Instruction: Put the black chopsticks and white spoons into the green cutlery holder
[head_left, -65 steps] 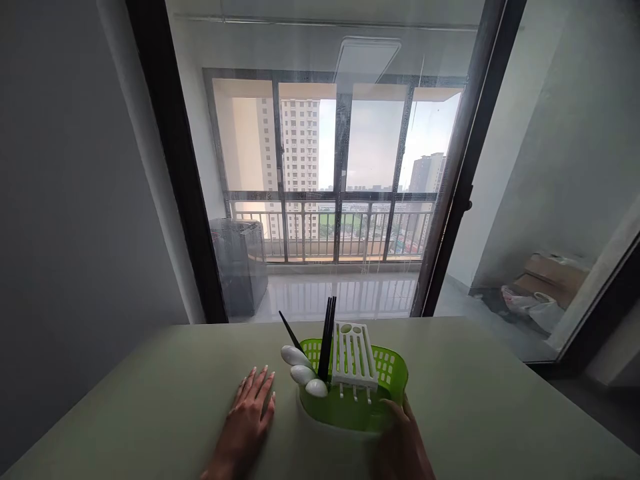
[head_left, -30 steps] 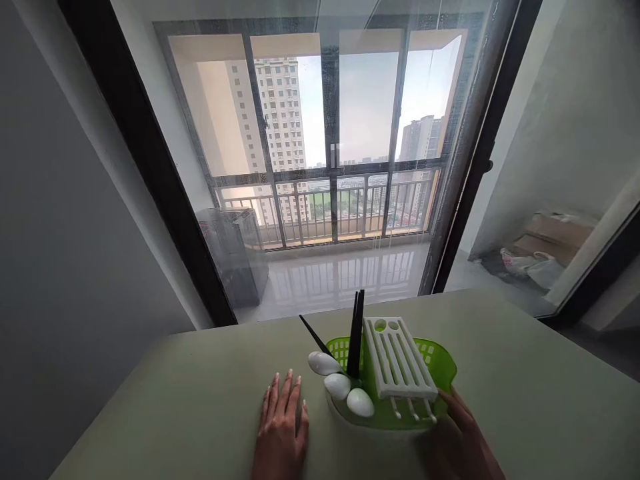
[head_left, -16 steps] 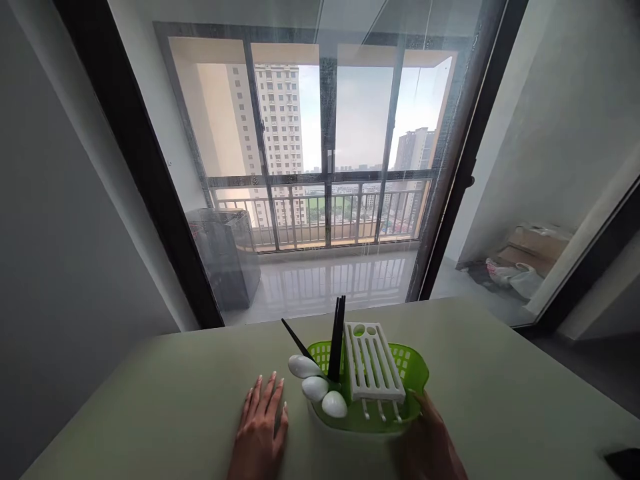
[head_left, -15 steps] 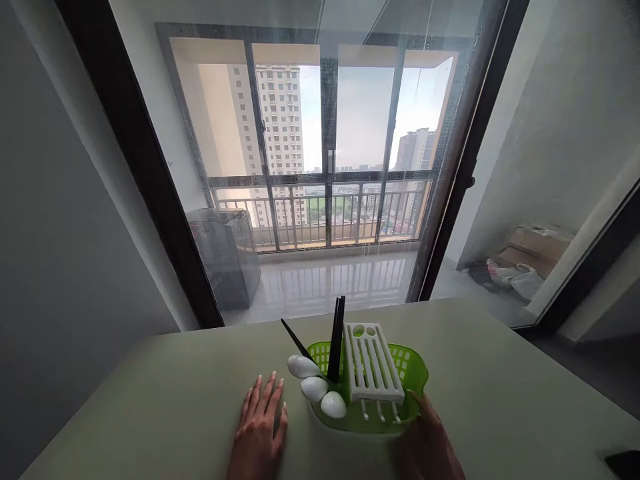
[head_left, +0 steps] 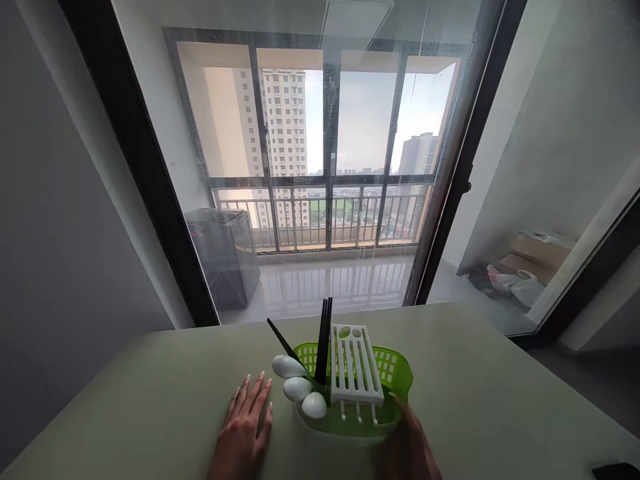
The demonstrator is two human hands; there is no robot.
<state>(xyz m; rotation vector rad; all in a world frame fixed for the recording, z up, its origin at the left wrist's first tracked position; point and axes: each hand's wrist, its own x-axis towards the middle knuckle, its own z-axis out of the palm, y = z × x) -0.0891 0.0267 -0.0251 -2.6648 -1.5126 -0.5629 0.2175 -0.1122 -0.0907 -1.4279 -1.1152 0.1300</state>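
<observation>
A bright green plastic basket (head_left: 350,427) with a perforated back wall stands on the pale table. My right hand (head_left: 407,433) grips its right front edge, thumb on the rim, the other fingers hidden by the basket and shadow. My left hand (head_left: 243,423) lies flat on the table, fingers stretched, just left of the basket and apart from it. White spoons (head_left: 297,389) lean out over the basket's left side. Black chopsticks (head_left: 323,343) stand upright behind them, and a thin black handle (head_left: 283,339) slants left. A white slotted rack (head_left: 356,367) with small hooks rests across the basket.
The pale green table (head_left: 175,400) ends at a dark-framed glass door. A dark object (head_left: 615,471) sits at the table's lower right. Beyond the glass stand a dark wrapped appliance (head_left: 227,260) and, at right, cardboard (head_left: 537,257) with plastic bags.
My view has shifted slightly, so the basket, both hands and the table appear a little farther left. The hands keep the same places relative to the basket.
</observation>
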